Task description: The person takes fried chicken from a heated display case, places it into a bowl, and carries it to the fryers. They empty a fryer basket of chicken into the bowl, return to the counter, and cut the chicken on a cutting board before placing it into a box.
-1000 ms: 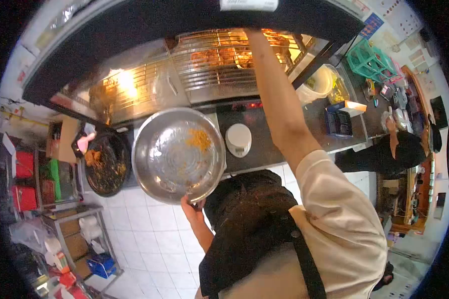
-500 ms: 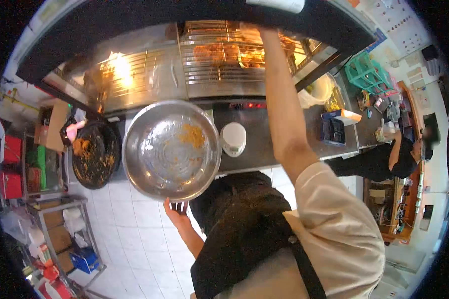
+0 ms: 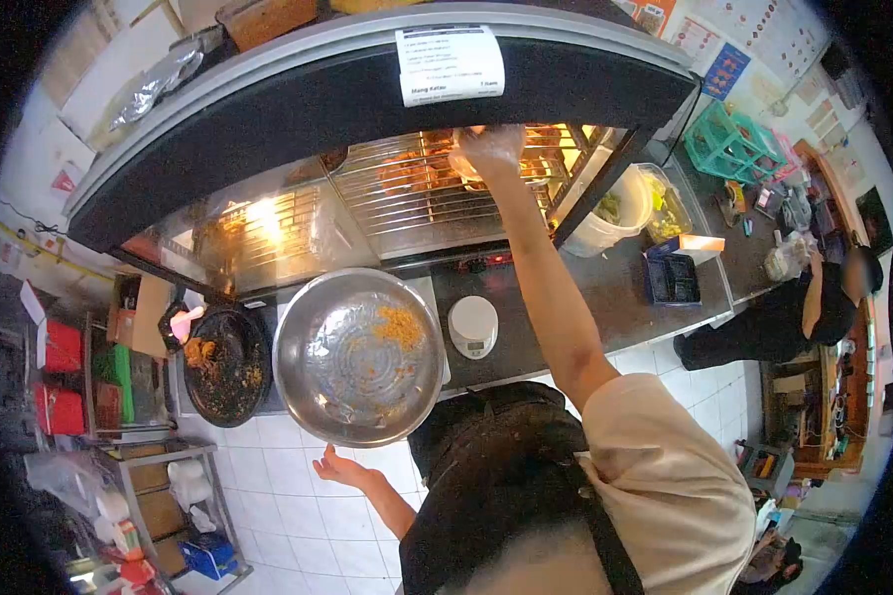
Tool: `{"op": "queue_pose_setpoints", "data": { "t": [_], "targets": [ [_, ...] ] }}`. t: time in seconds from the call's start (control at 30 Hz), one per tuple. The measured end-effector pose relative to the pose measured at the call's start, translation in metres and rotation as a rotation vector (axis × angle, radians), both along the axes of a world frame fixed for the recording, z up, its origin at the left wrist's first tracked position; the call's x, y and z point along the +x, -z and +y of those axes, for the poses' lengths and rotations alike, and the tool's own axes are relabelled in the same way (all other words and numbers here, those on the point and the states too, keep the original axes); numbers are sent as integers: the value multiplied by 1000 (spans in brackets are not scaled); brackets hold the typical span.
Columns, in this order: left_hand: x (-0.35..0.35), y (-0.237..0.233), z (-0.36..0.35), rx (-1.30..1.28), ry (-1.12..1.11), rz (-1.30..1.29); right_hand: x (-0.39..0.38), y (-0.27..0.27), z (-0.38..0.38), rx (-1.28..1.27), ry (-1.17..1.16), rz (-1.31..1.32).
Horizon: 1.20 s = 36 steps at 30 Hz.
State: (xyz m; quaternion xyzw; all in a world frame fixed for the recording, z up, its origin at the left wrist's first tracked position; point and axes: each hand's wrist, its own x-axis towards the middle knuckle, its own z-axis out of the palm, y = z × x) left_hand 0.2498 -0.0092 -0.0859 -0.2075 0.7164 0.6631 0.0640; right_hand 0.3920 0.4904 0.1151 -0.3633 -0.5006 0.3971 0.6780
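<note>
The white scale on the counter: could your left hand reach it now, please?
Probably yes: the left hand is open and empty, and the scale sits uncovered beside the steel bowl.

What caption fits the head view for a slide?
Right hand reaches onto a lit wire rack; left hand open below a crumb-flecked steel bowl.

Silver bowl (image 3: 357, 372) flecked with orange crumbs (image 3: 399, 325), white scale (image 3: 472, 326), black wok (image 3: 228, 365), green crate (image 3: 729, 139), white grid-tiled floor (image 3: 298, 501), black apron (image 3: 496, 476)
</note>
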Motion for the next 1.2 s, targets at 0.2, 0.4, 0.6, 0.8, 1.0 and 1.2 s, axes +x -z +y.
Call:
{"op": "queue_pose_setpoints", "data": {
  "t": [0.2, 0.4, 0.6, 0.8, 1.0, 1.2],
  "targets": [
    [11, -22, 24, -281, 107, 331, 32, 16, -69, 215, 58, -309],
    [72, -73, 69, 79, 796, 467, 2, 101, -213, -302, -610, -398],
    [129, -128, 118, 134, 1293, 88, -21, 208, -231, -993, -1037, 54],
    [124, -92, 144, 239, 1008, 50, 17, 204, -260, -999, -1325, 350],
    [133, -84, 138, 545, 752, -91, 12, 165, -280, -873, -1125, 41],
    [167, -74, 141, 386, 790, 66, 26, 194, -274, -1166, -1194, -4]
  ]
}}
